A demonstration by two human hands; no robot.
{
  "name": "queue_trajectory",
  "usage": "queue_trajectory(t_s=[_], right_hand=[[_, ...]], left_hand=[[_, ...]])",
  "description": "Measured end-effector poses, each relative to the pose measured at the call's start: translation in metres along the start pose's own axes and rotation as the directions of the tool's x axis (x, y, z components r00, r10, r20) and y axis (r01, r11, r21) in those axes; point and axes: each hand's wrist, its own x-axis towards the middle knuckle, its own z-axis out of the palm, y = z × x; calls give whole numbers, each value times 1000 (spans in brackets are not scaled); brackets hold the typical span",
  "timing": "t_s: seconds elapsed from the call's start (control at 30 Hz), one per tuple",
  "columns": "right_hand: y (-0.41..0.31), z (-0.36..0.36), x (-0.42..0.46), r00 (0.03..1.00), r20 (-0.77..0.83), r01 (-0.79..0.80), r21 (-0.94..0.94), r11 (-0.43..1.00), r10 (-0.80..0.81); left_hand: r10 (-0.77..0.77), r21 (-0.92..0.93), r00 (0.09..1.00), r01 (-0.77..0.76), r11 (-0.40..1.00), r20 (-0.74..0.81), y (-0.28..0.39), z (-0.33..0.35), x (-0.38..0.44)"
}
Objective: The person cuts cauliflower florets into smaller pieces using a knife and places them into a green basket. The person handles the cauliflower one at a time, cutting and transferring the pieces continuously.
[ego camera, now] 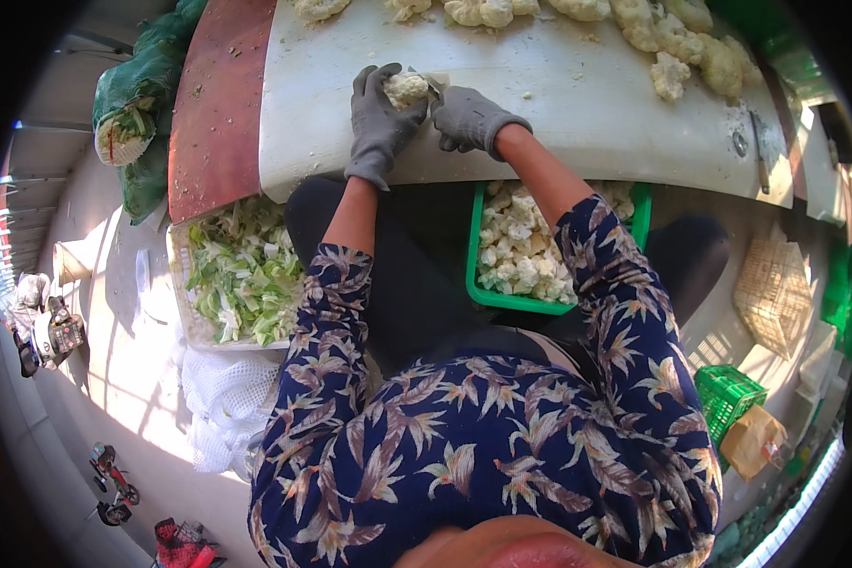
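Observation:
Over the white table point(575, 135), my left hand point(385, 131) in a grey glove grips a piece of cauliflower point(406, 90). My right hand point(471, 119), gloved too, is closed around a knife, its handle hidden in the fist. The dark knife blade point(433, 89) touches the right side of the cauliflower piece. Under the table edge, below my right forearm, a green crate point(474, 273) holds many cut cauliflower florets point(522, 263). Several whole cauliflower heads point(493, 11) lie along the far side of the table.
Left of my legs stands a white crate point(179, 284) of leaf trimmings point(245, 273), with white netting point(224, 397) beside it. Green mesh sacks point(138, 92) lean at the table's left. Another knife point(760, 153) lies at the right. A beige basket point(774, 295) and green crate point(728, 397) sit right.

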Motion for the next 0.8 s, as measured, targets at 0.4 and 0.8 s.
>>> queue_trajectory(t_s=[0.4, 0.8], right_hand=[[7, 11, 11, 997, 25, 79, -31, 996, -78], [30, 1, 13, 737, -564, 354, -147, 924, -372]], left_hand=[[70, 194, 996, -57, 979, -62, 11, 1, -4], [-95, -48, 986, 89, 995, -138, -1, -10, 4]])
